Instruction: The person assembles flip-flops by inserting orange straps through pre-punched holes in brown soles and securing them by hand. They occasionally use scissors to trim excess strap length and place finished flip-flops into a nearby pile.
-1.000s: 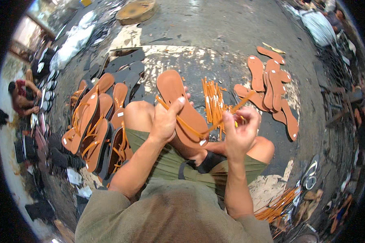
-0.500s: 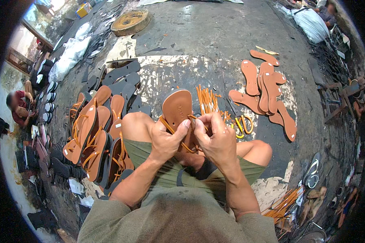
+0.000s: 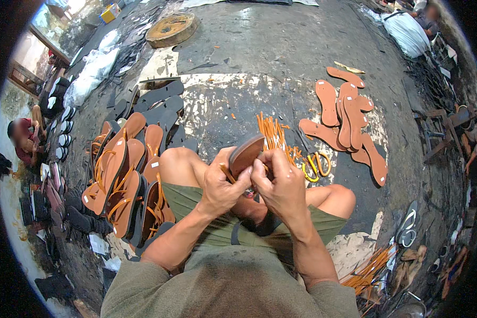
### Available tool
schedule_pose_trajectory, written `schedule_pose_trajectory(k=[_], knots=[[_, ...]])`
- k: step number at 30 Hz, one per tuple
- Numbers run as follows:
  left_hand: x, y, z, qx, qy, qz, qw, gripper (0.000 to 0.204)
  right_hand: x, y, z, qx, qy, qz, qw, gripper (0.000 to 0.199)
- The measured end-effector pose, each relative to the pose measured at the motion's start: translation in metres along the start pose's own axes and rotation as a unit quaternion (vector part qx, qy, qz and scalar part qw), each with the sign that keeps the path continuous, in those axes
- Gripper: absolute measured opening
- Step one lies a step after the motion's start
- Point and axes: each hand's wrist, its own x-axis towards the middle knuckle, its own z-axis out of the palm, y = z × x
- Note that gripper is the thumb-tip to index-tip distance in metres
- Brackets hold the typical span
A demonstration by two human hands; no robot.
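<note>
Above my crossed legs, a brown sandal (image 3: 247,152) is tilted so that its sole's edge shows. My left hand (image 3: 217,185) is closed round its left side, thumb across the lower part, with an orange strap (image 3: 227,173) running beside the fingers. At the sandal's right edge my right hand (image 3: 282,180) is pinched, apparently on a strap; the fingers hide most of it. Just beyond the hands lie a bundle of orange straps (image 3: 271,132) and yellow-handled scissors (image 3: 318,165).
Strapped brown sandals (image 3: 111,169) are heaped at my left, with black soles (image 3: 164,103) behind them. Loose brown soles (image 3: 346,114) lie at right. More orange straps (image 3: 370,273) are near right. A round wooden block (image 3: 171,29) stands far off. Another person (image 3: 25,140) sits far left.
The sandal has tipped from nearly face-on to a steep slant, its top swinging right. My right hand has shifted slightly lower along its edge, and both hands stay closed.
</note>
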Motion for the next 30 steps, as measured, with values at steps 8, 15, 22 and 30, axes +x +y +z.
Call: schedule_pose_trajectory(k=[8,15,22,30], knots=[[-0.004,-0.006,0.004,-0.022,-0.041,-0.070,0.996,0.036,-0.006,0.007,-0.001,0.054,-0.002,0.032,0.998,0.013],[0.006,0.006,0.007,0.004,-0.101,-0.007,0.995,0.085,0.001,-0.006,-0.003,0.018,-0.047,-0.050,0.997,0.014],[0.015,0.021,-0.007,-0.097,-0.154,-0.172,0.968,0.053,-0.010,0.008,-0.007,-0.059,0.003,-0.006,0.998,0.010],[0.003,0.018,0.000,0.066,-0.104,-0.059,0.991,0.056,-0.004,0.007,-0.003,-0.129,0.037,-0.074,0.988,0.012]])
